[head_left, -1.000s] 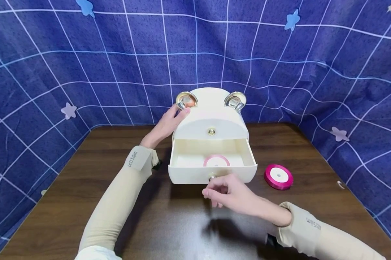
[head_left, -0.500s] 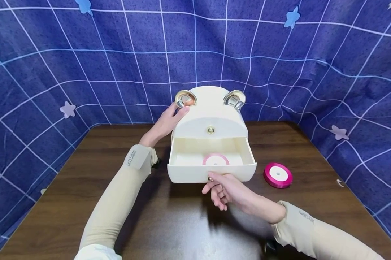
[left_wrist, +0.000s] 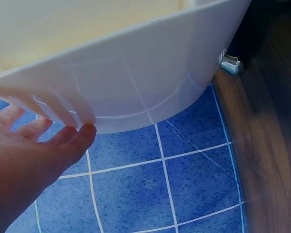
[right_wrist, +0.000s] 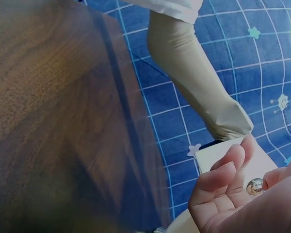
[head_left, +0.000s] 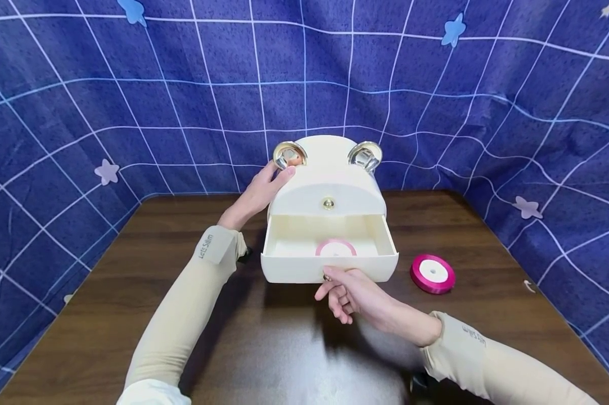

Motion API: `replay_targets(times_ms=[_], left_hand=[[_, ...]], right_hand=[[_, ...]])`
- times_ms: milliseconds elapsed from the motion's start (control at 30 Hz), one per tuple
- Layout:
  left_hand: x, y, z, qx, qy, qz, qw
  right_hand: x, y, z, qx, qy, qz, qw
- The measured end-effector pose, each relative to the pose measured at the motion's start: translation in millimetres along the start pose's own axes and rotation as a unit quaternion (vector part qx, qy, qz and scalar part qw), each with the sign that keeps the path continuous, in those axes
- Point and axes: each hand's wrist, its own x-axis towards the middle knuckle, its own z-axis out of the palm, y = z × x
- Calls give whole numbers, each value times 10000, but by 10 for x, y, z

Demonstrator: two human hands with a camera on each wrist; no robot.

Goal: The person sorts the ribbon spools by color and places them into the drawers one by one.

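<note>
Right hand (head_left: 357,295) pinches partly covered knob (right_wrist: 255,187); loose left hand (head_left: 257,194) touches cabinet (head_left: 329,169); pink disc (head_left: 336,248) half hidden.

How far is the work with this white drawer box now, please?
Done: the drawer stands open, and a pink-rimmed spool lies inside it.
In hand: the right hand touches the drawer knob; the left hand rests against the white box.
Left, probably: closing the drawer. The magenta spool lies outside, on the table; whether it should go in, I cannot tell.

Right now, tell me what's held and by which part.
The right hand holds the open drawer by its knob; the left hand rests against the white cabinet.
</note>
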Motion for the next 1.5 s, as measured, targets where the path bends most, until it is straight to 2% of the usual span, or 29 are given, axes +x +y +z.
replay_targets(times_ms=[367,867,1233,1500], left_hand=[[-2,15,-12,131,108,1,9999],[0,6,3,-129,-23,45,9999],[9,7,3,-131,-23,111,9999],[-10,25,0,-102,-63,20,9999]], right_hand=[[107,-54,-88,-46,65,18,10000],[320,-108,-235,38,159,-103,9998],[501,-131,-337,127,257,-120,9995],[595,-143,-398,12,307,-219,9993]])
